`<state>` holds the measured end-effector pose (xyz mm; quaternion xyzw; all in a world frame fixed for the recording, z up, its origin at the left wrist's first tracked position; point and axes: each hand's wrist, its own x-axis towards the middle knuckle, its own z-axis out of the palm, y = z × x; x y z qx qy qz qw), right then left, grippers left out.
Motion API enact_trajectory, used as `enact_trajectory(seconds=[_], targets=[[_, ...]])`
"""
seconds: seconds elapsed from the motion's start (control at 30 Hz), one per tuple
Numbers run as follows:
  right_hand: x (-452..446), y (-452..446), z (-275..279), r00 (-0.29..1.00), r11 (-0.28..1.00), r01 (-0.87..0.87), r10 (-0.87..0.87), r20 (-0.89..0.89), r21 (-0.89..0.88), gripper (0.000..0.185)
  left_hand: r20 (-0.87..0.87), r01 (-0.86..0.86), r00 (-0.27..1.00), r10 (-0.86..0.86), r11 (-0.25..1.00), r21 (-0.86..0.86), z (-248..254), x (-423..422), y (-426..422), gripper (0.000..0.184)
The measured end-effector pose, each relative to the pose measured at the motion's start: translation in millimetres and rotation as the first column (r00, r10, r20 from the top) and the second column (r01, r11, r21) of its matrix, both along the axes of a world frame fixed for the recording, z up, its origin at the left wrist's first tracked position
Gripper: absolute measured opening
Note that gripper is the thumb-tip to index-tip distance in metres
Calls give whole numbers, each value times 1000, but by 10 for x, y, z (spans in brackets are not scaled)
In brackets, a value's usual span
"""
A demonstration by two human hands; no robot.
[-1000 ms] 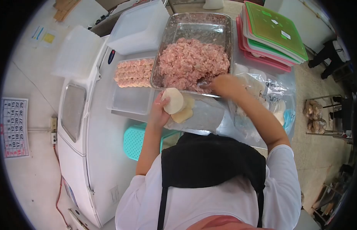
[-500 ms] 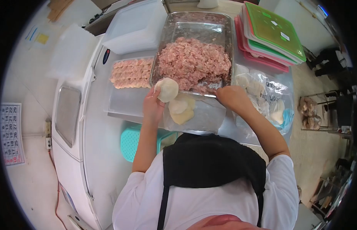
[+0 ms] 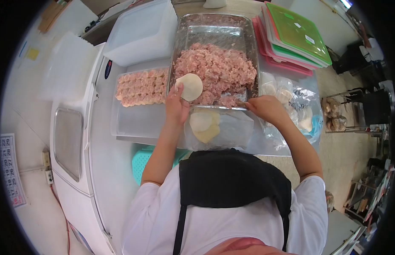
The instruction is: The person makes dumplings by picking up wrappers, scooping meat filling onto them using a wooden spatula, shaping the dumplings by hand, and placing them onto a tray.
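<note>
My left hand (image 3: 177, 106) pinches a round, pale dumpling wrapper (image 3: 191, 87) by its edge, over the near-left corner of the metal tray (image 3: 214, 30). In that tray lies a large heap of pink minced meat (image 3: 214, 63). My right hand (image 3: 265, 108) is closed at the tray's near-right rim, beside a smear of meat; whatever its fingers hold is mostly hidden. More wrappers (image 3: 204, 127) lie on a clear plastic sheet (image 3: 233, 131) just below the tray. Several rows of filled dumplings (image 3: 140, 87) sit in a clear plastic container (image 3: 138, 123) to the left.
Stacked clear containers (image 3: 140, 34) stand at the back left, coloured lids (image 3: 297, 34) at the back right. Plastic bags of wrappers (image 3: 286, 100) lie to the right. A turquoise basket (image 3: 142, 163) is below the table's left side. Another person (image 3: 359, 55) is at far right.
My left hand has moved up and right with the wrapper, which now overlaps the tray and the meat. My right hand remains at the near-right rim. The view has shifted slightly.
</note>
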<state>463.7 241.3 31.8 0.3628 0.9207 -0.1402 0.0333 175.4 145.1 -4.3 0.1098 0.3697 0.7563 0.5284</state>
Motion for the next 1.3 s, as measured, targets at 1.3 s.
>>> enact_trajectory(seconds=[1.3], targets=[[4,-225,630,748,956,-81,-129,-651,-283,33,-660,361,698,-277,933,-10,779,281,160,80]])
